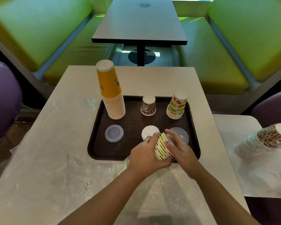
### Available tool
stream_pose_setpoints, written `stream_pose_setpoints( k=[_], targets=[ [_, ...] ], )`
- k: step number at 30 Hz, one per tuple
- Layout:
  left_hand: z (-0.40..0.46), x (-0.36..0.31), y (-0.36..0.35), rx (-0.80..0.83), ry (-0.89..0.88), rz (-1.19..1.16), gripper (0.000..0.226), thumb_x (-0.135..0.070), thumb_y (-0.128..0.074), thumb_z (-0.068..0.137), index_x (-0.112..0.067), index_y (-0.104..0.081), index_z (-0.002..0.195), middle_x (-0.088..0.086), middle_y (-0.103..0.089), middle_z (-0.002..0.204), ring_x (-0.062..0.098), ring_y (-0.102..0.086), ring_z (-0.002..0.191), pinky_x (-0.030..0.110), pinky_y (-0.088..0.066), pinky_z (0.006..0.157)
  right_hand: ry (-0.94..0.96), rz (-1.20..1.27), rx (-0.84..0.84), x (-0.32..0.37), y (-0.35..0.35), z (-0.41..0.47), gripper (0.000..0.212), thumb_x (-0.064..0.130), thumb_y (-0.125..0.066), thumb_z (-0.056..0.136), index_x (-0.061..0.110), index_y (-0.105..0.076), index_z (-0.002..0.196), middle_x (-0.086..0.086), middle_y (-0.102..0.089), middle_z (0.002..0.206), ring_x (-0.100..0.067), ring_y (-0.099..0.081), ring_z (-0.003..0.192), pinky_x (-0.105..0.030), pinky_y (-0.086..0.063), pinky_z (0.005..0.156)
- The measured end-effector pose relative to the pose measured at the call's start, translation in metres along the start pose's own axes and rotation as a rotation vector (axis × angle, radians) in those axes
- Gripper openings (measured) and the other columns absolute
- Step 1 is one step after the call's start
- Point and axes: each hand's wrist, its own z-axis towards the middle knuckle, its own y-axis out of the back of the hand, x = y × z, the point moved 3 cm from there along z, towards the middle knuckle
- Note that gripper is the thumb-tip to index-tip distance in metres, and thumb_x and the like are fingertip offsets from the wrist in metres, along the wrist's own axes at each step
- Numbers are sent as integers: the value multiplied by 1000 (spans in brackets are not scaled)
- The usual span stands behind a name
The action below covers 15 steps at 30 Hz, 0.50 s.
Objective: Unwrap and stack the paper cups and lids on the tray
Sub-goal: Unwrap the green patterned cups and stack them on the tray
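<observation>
- Gripping a tilted fruit-print cup stack, both hands, left hand and right hand, curl round it over the tray near-right edge.
- Bare counter lies left.

A single head-worn wide-angle view looks forward and steeply down from above the near edge of a pale table. It is close to the scene: both forearms enter from the bottom edge, and the dark tray sits mid-frame. Farther ahead, a second dark table and green benches fill the top, bowed by lens distortion.
</observation>
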Motion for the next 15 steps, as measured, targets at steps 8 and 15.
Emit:
stream_pose_setpoints(
  k=[8, 15],
  targets=[
    [6, 8, 2, -8, 40, -53, 74, -67, -66, 65, -33, -43, 127, -12, -61, 103, 7, -61, 89, 21, -49, 70, 70, 8, -43, 16, 32, 13, 30, 30, -44, 94, 47, -48, 118, 0, -53, 121, -14, -60, 104, -23, -55, 70],
    [6, 9, 0, 3, 29, -72, 71, -65, -68, 66, -33, -45, 125, -13, -62, 102, 5, -60, 88, 19, -47, 71, 181, -960, 417, 64, 66, 26, 73, 23, -82, 70, 44, -36, 123, 21, -40, 126, -1, -50, 108, -15, -51, 79]
  ],
)
